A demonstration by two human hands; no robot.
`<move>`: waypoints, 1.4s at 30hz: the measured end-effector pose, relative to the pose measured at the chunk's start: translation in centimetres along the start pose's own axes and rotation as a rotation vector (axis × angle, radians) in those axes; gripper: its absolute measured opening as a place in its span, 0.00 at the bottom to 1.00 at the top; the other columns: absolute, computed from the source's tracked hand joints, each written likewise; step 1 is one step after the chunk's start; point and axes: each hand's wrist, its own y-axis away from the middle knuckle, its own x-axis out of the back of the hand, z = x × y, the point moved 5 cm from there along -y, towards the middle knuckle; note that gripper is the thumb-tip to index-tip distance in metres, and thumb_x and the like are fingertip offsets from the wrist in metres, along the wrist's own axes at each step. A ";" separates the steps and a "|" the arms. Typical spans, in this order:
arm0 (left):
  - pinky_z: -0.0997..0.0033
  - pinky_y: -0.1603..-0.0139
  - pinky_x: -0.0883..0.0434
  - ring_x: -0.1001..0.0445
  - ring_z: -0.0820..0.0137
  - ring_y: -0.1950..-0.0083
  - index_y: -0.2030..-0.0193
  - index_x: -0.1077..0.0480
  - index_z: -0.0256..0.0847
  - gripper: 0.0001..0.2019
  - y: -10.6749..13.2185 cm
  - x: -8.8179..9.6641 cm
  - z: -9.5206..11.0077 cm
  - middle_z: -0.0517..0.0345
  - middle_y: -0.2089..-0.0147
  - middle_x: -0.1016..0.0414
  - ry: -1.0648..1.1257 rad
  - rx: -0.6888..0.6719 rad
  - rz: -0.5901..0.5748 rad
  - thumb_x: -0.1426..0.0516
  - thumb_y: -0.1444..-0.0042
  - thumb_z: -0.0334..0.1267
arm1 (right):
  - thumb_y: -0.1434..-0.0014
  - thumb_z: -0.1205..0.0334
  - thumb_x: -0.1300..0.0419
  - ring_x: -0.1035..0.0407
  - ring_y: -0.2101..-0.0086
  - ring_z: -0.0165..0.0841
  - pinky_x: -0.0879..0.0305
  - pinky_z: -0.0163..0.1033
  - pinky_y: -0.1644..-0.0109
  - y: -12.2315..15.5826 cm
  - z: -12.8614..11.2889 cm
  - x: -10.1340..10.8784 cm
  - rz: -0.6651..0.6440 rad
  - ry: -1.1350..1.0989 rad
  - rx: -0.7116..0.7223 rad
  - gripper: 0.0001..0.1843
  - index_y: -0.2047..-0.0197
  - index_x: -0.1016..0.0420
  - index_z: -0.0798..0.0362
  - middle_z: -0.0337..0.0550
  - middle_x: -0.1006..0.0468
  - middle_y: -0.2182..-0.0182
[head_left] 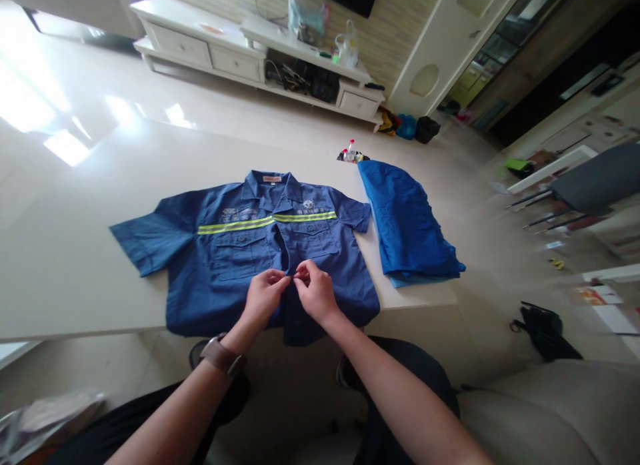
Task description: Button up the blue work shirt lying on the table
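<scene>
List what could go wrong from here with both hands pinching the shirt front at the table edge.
1. The dark blue short-sleeved work shirt hangs its hem over the edge of the white table; a pull toward the body could drag it off.
2. The left hand and right hand meet at the placket, hiding the closure, so the two sides may get joined misaligned.
3. The folded bright blue cloth lies close beside the shirt's sleeve; spreading that sleeve could disturb it.

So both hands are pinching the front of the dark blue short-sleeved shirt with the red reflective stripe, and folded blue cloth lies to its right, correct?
Not quite: the head view shows the reflective stripe is yellow-green, not red. The rest holds: the left hand and right hand pinch the front of the dark blue short-sleeved shirt, with the folded blue cloth on its right.
</scene>
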 end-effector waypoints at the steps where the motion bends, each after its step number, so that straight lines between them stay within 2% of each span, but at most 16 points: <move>1: 0.75 0.71 0.40 0.33 0.73 0.73 0.70 0.26 0.35 0.20 0.0 0.0 0.0 0.57 0.75 0.27 0.009 0.006 0.004 0.34 0.62 0.50 | 0.40 0.70 0.39 0.22 0.64 0.34 0.30 0.37 0.56 0.0 0.0 0.1 0.008 -0.004 -0.007 0.08 0.60 0.30 0.47 0.35 0.20 0.66; 7: 0.74 0.71 0.39 0.34 0.74 0.73 0.71 0.26 0.35 0.19 0.2 -0.2 0.2 0.58 0.75 0.29 0.094 0.023 -0.008 0.33 0.64 0.49 | 0.42 0.69 0.40 0.23 0.65 0.34 0.30 0.37 0.56 -0.1 0.0 0.5 0.032 -0.008 -0.028 0.08 0.60 0.30 0.47 0.35 0.21 0.68; 15: 0.73 0.70 0.39 0.34 0.74 0.73 0.73 0.26 0.35 0.18 -0.1 -0.4 -1.1 0.57 0.75 0.29 0.138 0.143 -0.089 0.33 0.63 0.48 | 0.42 0.70 0.42 0.23 0.67 0.34 0.32 0.36 0.58 0.2 -0.2 0.1 0.017 0.025 0.000 0.07 0.62 0.31 0.48 0.35 0.21 0.70; 25: 0.73 0.67 0.36 0.32 0.73 0.71 0.74 0.26 0.35 0.19 0.2 -0.3 -0.8 0.56 0.73 0.27 0.206 0.135 -0.022 0.31 0.67 0.48 | 0.41 0.70 0.42 0.22 0.65 0.34 0.31 0.37 0.57 0.1 -0.7 0.2 0.005 0.052 0.017 0.08 0.61 0.31 0.47 0.36 0.21 0.68; 34: 0.75 0.69 0.39 0.34 0.75 0.73 0.75 0.27 0.35 0.20 0.4 -0.6 -0.8 0.59 0.76 0.29 0.259 0.140 0.023 0.28 0.68 0.48 | 0.42 0.68 0.41 0.22 0.66 0.34 0.31 0.37 0.58 0.1 -0.6 0.5 0.043 -0.009 -0.007 0.06 0.62 0.32 0.47 0.35 0.21 0.69; 42: 0.75 0.71 0.42 0.37 0.77 0.74 0.76 0.28 0.35 0.17 0.6 -0.7 -0.5 0.61 0.77 0.32 0.322 0.158 -0.017 0.30 0.66 0.44 | 0.43 0.65 0.39 0.24 0.68 0.33 0.30 0.36 0.60 -0.2 0.4 0.3 0.089 -0.140 -0.055 0.05 0.64 0.32 0.48 0.36 0.22 0.70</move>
